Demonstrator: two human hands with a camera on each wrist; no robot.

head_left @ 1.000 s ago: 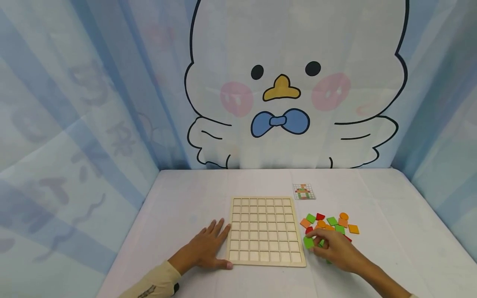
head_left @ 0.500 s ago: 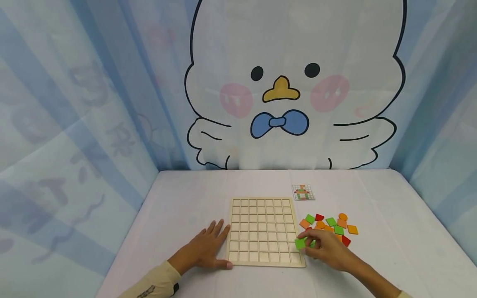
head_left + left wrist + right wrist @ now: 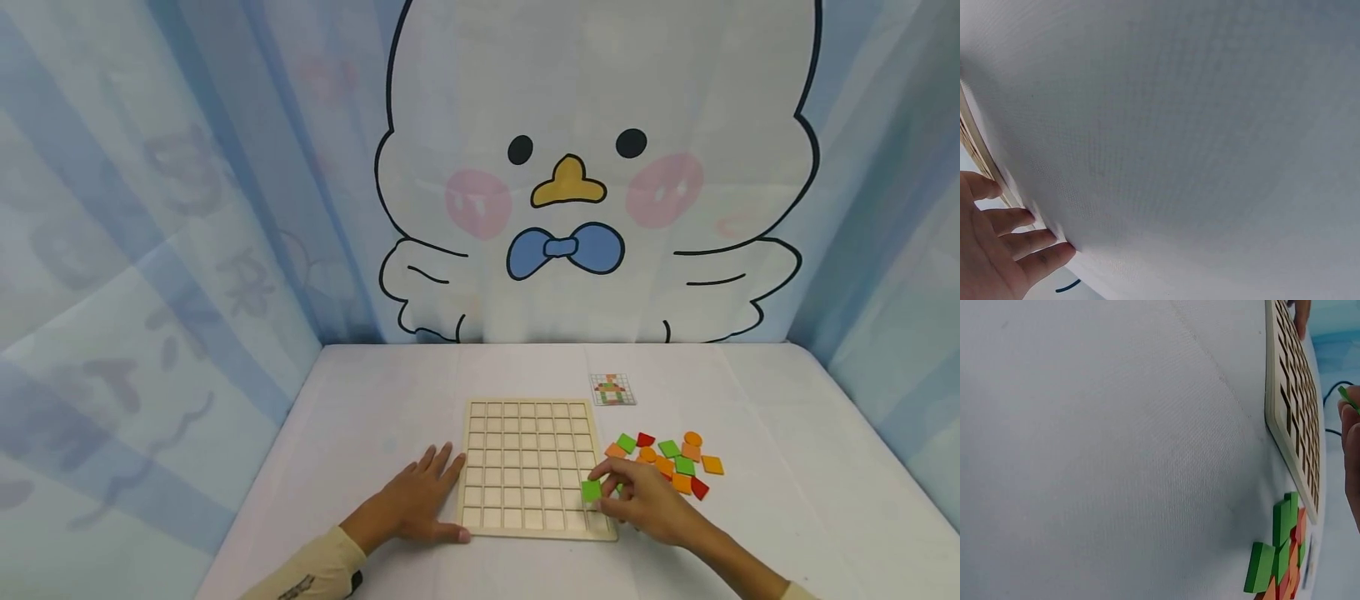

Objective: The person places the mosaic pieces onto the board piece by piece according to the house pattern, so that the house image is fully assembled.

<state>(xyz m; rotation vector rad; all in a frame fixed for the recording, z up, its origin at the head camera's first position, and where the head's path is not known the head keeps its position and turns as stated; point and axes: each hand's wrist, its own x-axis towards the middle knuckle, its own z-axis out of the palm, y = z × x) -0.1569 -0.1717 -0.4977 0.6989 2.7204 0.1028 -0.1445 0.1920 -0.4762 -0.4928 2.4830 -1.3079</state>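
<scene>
A wooden grid board (image 3: 528,467) with rows of square recesses lies on the white table. Over its lower right part, my right hand (image 3: 651,502) pinches a green square tile (image 3: 591,491) between thumb and fingers. The right wrist view shows the same tile (image 3: 1344,394) held above the board (image 3: 1294,400). At the board's left edge rests my left hand (image 3: 417,498), fingers spread and the thumb at the lower corner. Its straight fingers (image 3: 1029,242) also show in the left wrist view.
Right of the board lies a loose pile of tiles (image 3: 685,466), green, red and orange, some round; my right hand hides part of it. Behind them is a small pattern card (image 3: 612,389). A curtain with a cartoon bird (image 3: 567,292) hangs at the table's back edge.
My right hand has moved left from the tile pile to over the board's right side, carrying the green square tile. The left hand stays in place at the board's edge.
</scene>
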